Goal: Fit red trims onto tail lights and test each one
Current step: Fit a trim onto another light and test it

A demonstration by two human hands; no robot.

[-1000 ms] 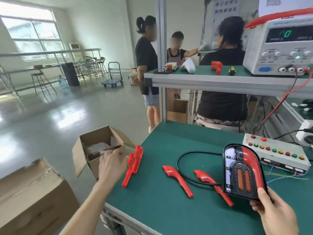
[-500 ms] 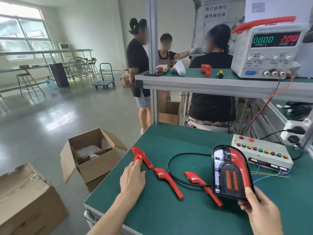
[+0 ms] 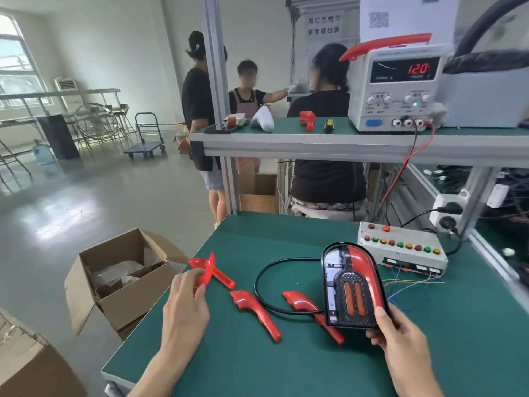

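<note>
My right hand (image 3: pixel 399 335) grips the lower edge of a black tail light (image 3: pixel 350 285) with a red trim along its right side, holding it upright above the green bench (image 3: pixel 286 368). My left hand (image 3: pixel 186 303) pinches a red trim (image 3: pixel 206 272) at the bench's left edge, lifted on end. Another red trim (image 3: pixel 221 277) lies just behind it. Two more red trims (image 3: pixel 256 313) (image 3: pixel 300 302) lie flat in the middle, the right one partly hidden behind the tail light. A black cable (image 3: pixel 263 270) loops between them.
A button box (image 3: pixel 400 247) with coloured wires sits at the back right. The power supply (image 3: pixel 398 87) on the upper shelf reads 12.0. An open cardboard box (image 3: pixel 123 279) stands on the floor left of the bench. Three people stand or sit beyond the shelf.
My left hand has set one trim down and tipped the other up on end at the bench's left edge. The tail light stays in my right hand. The supply display now shows 12.0.
</note>
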